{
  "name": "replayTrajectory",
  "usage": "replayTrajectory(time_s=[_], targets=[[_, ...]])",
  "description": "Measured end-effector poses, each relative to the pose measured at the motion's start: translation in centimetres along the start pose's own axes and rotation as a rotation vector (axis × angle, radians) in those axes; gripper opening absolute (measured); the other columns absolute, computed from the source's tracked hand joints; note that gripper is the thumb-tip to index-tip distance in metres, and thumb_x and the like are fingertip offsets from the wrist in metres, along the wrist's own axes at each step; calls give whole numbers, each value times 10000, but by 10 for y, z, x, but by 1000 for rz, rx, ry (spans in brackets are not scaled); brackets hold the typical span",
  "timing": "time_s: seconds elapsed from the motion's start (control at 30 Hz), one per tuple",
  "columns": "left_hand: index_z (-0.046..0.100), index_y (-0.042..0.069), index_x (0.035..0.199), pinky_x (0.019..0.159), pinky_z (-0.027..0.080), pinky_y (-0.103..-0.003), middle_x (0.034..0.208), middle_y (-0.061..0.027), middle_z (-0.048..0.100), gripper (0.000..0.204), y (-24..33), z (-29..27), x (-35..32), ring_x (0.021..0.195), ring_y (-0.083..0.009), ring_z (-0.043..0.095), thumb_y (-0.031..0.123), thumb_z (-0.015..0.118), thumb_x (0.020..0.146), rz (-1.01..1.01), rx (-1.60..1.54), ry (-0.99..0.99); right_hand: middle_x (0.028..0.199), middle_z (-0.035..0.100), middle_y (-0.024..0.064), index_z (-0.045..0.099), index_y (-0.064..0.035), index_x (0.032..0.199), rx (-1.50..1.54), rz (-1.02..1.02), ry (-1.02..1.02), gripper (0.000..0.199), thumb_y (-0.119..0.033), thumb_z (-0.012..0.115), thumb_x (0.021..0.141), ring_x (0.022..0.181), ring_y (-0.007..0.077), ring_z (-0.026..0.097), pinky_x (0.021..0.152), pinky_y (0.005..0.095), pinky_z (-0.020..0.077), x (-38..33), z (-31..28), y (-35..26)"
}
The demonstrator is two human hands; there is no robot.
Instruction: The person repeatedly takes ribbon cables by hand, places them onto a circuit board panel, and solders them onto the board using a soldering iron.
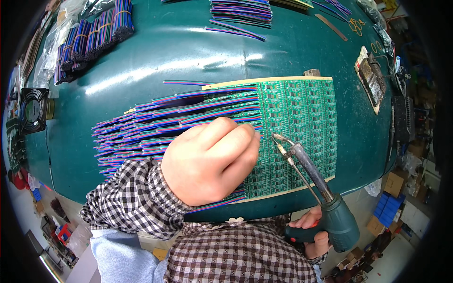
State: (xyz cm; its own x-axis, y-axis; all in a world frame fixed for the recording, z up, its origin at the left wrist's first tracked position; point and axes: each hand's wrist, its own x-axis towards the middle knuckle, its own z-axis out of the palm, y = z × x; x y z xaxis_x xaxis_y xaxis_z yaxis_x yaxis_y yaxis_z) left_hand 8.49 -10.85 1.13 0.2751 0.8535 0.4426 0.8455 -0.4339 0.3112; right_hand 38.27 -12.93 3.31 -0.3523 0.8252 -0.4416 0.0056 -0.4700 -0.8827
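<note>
My left hand (212, 158) is closed in a pinch over a green circuit board panel (302, 113), its fingertips at the end of a flat multicolour ribbon wire; the hand hides most of that wire. My right hand (309, 220) wraps round the handle of a dark green soldering gun (342, 224). The gun's metal tip touches or hovers just above the panel, a little right of my left fingertips; I cannot tell which. Many ribbon wires (155, 113) in blue, red, green and black stretch left from a column of the panel's small boards.
Bundled wires (94, 37) lie at the far left, and a loose wire stack (240, 12) at the back. A small fan (34, 111) stands at the left edge. To the right sits a stained tray (370, 80). Rubber bands (356, 27) and a metal strip (331, 27) lie back right.
</note>
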Motion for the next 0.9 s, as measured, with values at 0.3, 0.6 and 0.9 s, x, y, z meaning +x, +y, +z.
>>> replayTrajectory(time_s=[0.3,0.6,0.9], targets=[[642,-43,987,647,505,-285,928,-108,593,394,3,-5,5,761,-212,588,80,602,615,-18,36,-39,926,553,162,399,77,1179,158,-289,-84,587,-438,515,922,833,257,622,650,361,611,29,0,2],[669,36,936,746,503,-391,928,-133,608,314,-19,-58,62,850,-286,616,-89,607,655,-243,-247,-97,1069,487,190,319,111,1247,322,-390,-28,634,-436,446,952,969,300,581,594,348,627,52,-30,-6],[580,44,846,730,462,-391,830,-96,540,117,-123,22,95,834,-301,548,48,649,750,-203,-26,-168,968,523,135,378,100,1212,430,-375,93,638,-478,436,948,879,241,559,530,309,611,59,-35,-4]])
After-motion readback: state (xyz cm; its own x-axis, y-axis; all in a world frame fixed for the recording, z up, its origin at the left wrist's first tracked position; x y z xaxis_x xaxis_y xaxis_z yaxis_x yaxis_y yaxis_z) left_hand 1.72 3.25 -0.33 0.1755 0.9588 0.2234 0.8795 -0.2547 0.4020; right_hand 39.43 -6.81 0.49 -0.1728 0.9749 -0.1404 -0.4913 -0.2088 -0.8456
